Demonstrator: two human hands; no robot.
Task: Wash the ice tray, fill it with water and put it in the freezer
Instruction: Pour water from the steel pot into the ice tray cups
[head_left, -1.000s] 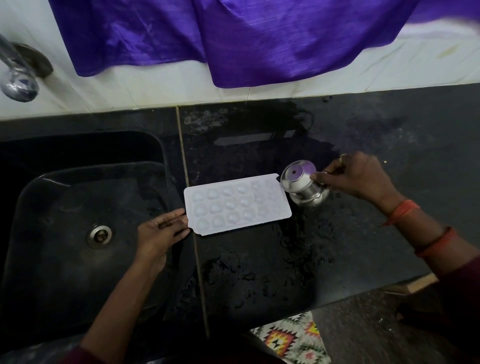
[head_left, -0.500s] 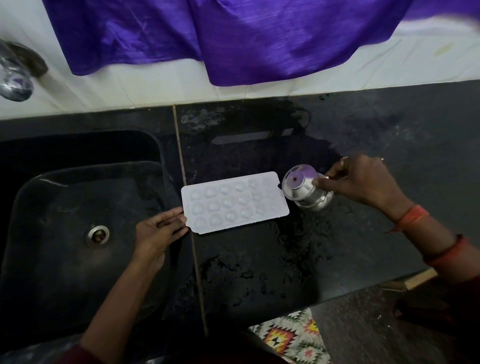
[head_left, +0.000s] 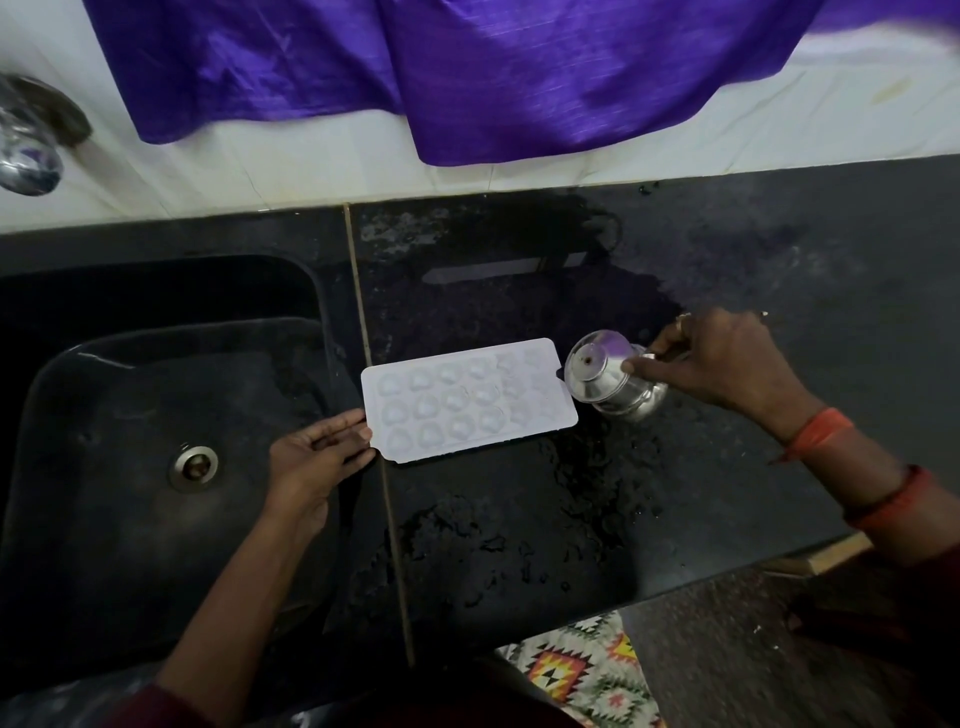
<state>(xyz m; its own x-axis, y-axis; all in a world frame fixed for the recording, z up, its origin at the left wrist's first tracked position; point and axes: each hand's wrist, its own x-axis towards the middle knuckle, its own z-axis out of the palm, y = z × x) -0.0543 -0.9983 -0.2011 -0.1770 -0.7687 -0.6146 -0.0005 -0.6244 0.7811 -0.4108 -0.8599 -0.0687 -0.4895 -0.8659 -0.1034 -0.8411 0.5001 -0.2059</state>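
A white ice tray (head_left: 467, 400) with rounded cavities lies flat on the wet black counter (head_left: 519, 519), just right of the sink. My left hand (head_left: 317, 457) touches the tray's left end with straight fingers. My right hand (head_left: 727, 364) grips a small steel pot (head_left: 608, 379) and tilts it, mouth toward the tray's right end. Whether water is pouring out cannot be made out.
A black sink (head_left: 130, 467) with a steel drain (head_left: 193, 467) lies to the left. A steel tap (head_left: 28, 140) juts from the white tiled wall at top left. Purple cloth (head_left: 467, 78) hangs over the wall. A patterned mat (head_left: 587, 670) lies on the floor below.
The steel pot has tipped a little further over the tray's right end. My left hand stays at the tray's left end.
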